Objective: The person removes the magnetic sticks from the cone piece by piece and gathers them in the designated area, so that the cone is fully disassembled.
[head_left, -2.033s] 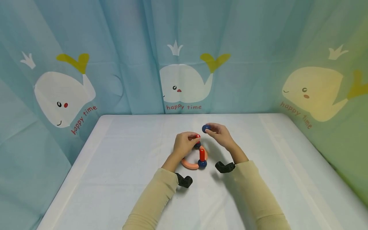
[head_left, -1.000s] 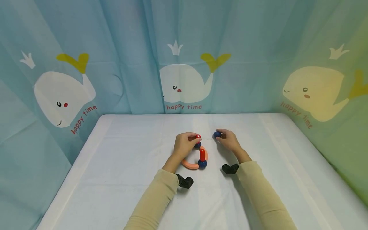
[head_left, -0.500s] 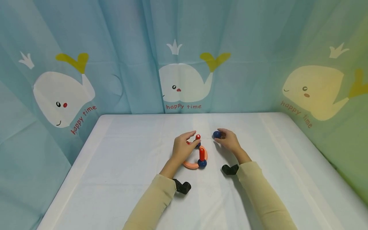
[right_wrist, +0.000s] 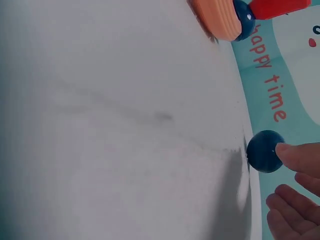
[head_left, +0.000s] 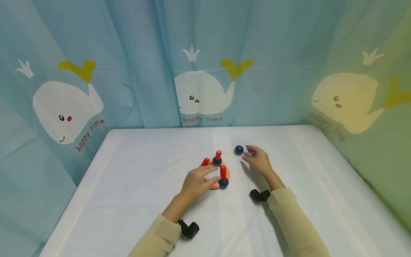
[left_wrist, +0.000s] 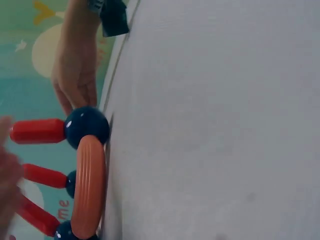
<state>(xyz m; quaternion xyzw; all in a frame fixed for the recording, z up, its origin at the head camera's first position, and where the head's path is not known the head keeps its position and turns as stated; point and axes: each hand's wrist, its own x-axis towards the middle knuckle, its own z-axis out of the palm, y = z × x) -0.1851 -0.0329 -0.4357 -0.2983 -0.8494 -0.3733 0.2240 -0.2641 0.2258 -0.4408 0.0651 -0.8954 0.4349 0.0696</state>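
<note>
A ring of curved orange sticks (head_left: 226, 170) and blue balls (head_left: 223, 183) lies on the table. Red sticks stand up from the balls: one at the near corner (head_left: 223, 172), one at the back (head_left: 218, 155), and a leaning one at the left (head_left: 205, 162). Over the ring's left side my left hand (head_left: 196, 182) has its thumb and fingers spread, the thumb overlapping the near stick's base; it is a blur in the left wrist view. A loose blue ball (head_left: 239, 150) rests behind the ring. My right hand (head_left: 258, 161) is just right of it, fingers parted, holding nothing.
The white table (head_left: 128, 200) ends at a blue-green curtain (head_left: 144, 64) printed with whales. Black wrist-worn devices jut inward from the left wrist (head_left: 189, 229) and the right wrist (head_left: 260, 195).
My left hand has let go of the back red stick and drawn nearer to me. My right hand has set the loose blue ball on the table, released it and moved slightly right.
</note>
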